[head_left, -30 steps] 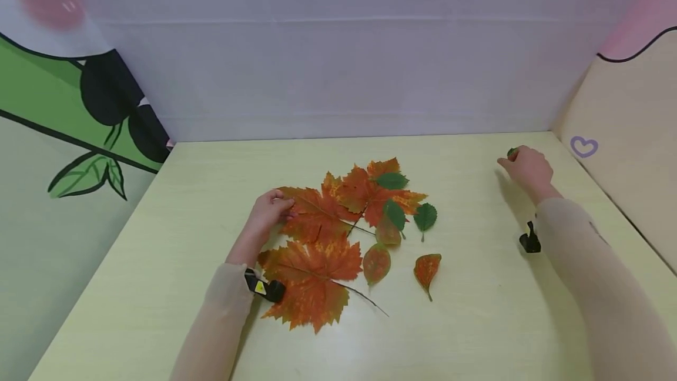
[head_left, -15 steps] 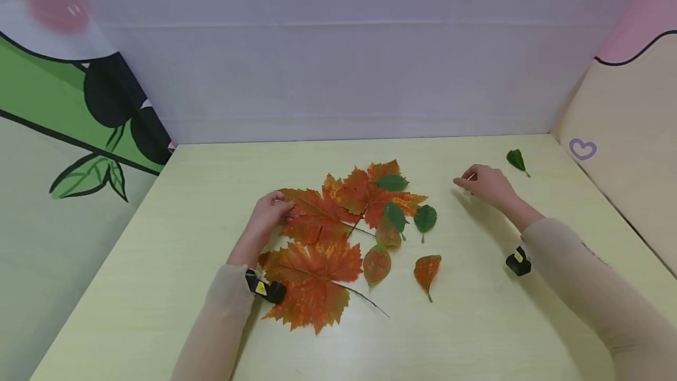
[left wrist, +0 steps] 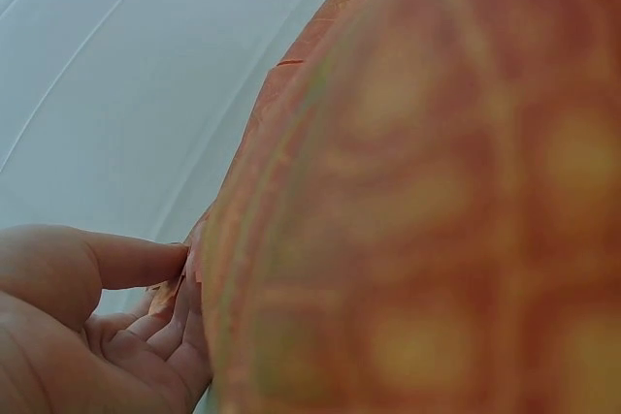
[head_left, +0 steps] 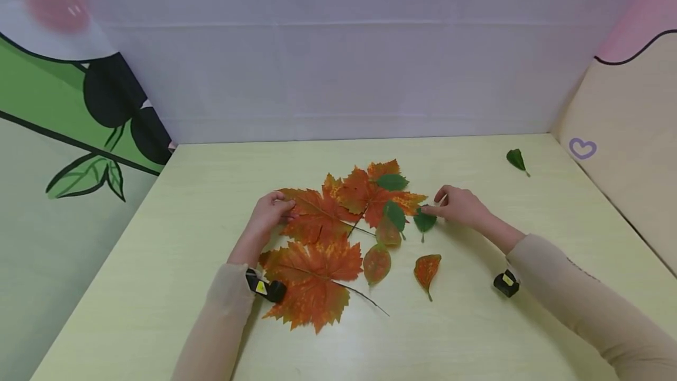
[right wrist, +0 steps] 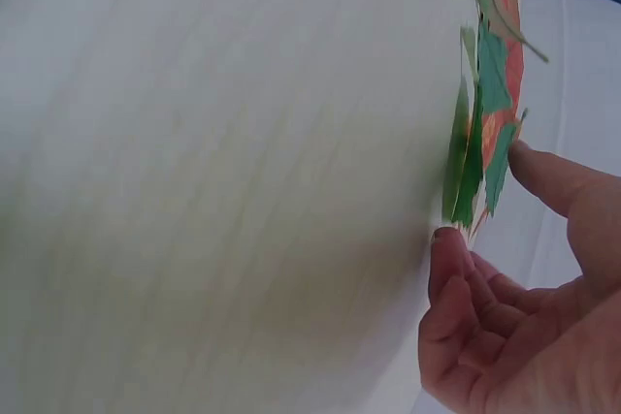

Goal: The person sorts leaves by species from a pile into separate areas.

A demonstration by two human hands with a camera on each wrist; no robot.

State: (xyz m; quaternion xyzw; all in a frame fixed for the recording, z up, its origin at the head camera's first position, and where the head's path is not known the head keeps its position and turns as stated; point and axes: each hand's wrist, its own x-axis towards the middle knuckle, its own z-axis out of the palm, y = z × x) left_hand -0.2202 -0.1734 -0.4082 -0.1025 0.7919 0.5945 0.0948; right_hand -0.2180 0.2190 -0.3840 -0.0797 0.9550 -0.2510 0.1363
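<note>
Looks like I'm at the picking-up step: green leaf [head_left: 425,222] right of centre on the table [head_left: 492,328], stem toward the near edge, long axis running roughly front to back. My right hand's [head_left: 461,207] thumb and fingers are parted around it, no grip yet; I'd say a light pinch is called for. Left hand [head_left: 264,216] pinches a big orange leaf [head_left: 317,216].
</note>
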